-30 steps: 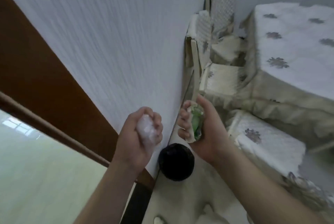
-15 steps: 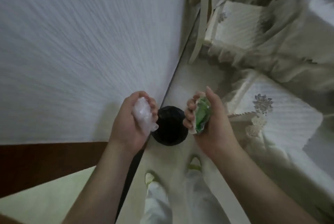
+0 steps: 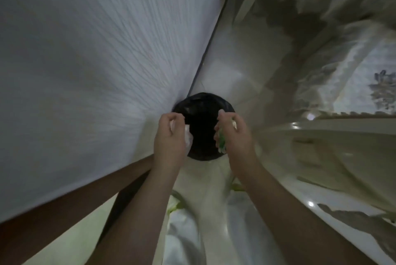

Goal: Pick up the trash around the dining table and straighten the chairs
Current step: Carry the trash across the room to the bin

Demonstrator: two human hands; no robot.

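A round black trash bin (image 3: 202, 114) lined with a dark bag stands on the pale floor against the white wall. My left hand (image 3: 170, 138) hovers over the bin's left rim and grips a crumpled white wad (image 3: 189, 139). Over the right rim, my right hand (image 3: 234, 136) holds a crumpled green and white wrapper (image 3: 222, 143). Both pieces of trash sit just above the bin's opening.
A white textured wall (image 3: 96, 72) fills the left. A chair with a pale patterned cover (image 3: 353, 85) stands to the right, close to the bin. A brown door frame (image 3: 64, 207) runs along the lower left. My feet and white trousers (image 3: 192, 232) are below.
The view has tilted down and closed in on the bin. Both hands have moved forward and down, from beside the bin to directly over its rim, still holding the trash.
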